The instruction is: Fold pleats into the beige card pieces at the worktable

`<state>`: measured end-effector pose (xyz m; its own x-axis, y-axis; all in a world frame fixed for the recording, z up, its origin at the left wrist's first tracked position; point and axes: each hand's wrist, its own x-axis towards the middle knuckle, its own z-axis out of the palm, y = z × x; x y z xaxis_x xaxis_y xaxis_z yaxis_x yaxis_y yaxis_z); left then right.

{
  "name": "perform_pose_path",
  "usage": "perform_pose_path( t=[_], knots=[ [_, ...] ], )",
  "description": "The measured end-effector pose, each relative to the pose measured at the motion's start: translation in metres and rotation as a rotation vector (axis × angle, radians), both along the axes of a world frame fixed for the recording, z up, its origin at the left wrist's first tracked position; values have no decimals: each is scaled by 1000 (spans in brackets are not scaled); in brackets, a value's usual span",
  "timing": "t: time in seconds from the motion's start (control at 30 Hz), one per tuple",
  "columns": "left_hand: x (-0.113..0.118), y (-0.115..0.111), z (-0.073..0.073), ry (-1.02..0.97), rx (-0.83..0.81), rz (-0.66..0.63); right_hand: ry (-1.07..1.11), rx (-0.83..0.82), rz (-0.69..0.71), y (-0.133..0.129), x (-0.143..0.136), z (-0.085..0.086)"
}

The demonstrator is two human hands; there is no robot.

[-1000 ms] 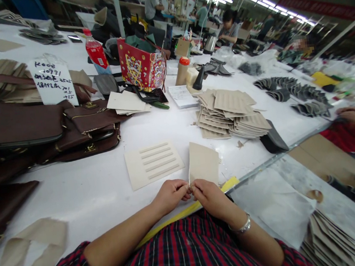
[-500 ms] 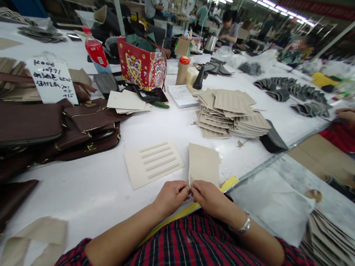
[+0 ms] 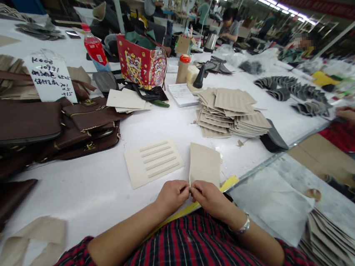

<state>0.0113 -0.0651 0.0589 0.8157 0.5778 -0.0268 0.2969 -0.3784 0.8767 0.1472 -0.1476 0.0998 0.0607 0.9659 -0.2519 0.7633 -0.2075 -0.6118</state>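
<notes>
A plain beige panel [image 3: 204,164] rises from my hands near the table's front edge, slightly curved. My left hand [image 3: 174,195] pinches its lower left corner with closed fingers. Right beside it, my right hand [image 3: 206,195] is closed on the same corner, the fingertips of both hands nearly touching. Just beyond my left hand a beige card with several raised strips [image 3: 154,162] lies flat on the white table [image 3: 107,190]. Further back on the right stands a loose pile of beige panels [image 3: 225,111].
Brown leather bags [image 3: 16,123] fill the left side. A red bottle [image 3: 95,49], a red patterned box [image 3: 141,63] and a notepad [image 3: 182,95] stand at the back. A beige strip [image 3: 45,233] lies front left. Another person's hand [image 3: 348,116] shows at the right.
The beige panel leans slightly further to the right. Both hands stay at its lower corner in almost the same place.
</notes>
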Motion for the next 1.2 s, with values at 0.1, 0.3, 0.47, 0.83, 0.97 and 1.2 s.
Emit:
perform_pose_path(
  t=[0.1, 0.3, 0.47, 0.83, 0.97, 1.2],
  knots=[
    [-2, -2, 0, -12, -26, -13, -38, 0, -37, 2, -2, 1],
    [4, 8, -10, -111, -397, 46, -82, 88, -30, -2, -12, -12],
    [39, 48, -19, -198, -400, 134, -107, 75, 209, -11, -24, -33],
    [31, 33, -3, 88, 390, 17, 465, 114, -355, 17, 30, 6],
    [28, 31, 2, 210, 432, -21, 533, 133, -409, 25, 25, 6],
    [26, 33, 2, 267, 482, -44, 569, 139, -441, 25, 22, 9]
  ],
)
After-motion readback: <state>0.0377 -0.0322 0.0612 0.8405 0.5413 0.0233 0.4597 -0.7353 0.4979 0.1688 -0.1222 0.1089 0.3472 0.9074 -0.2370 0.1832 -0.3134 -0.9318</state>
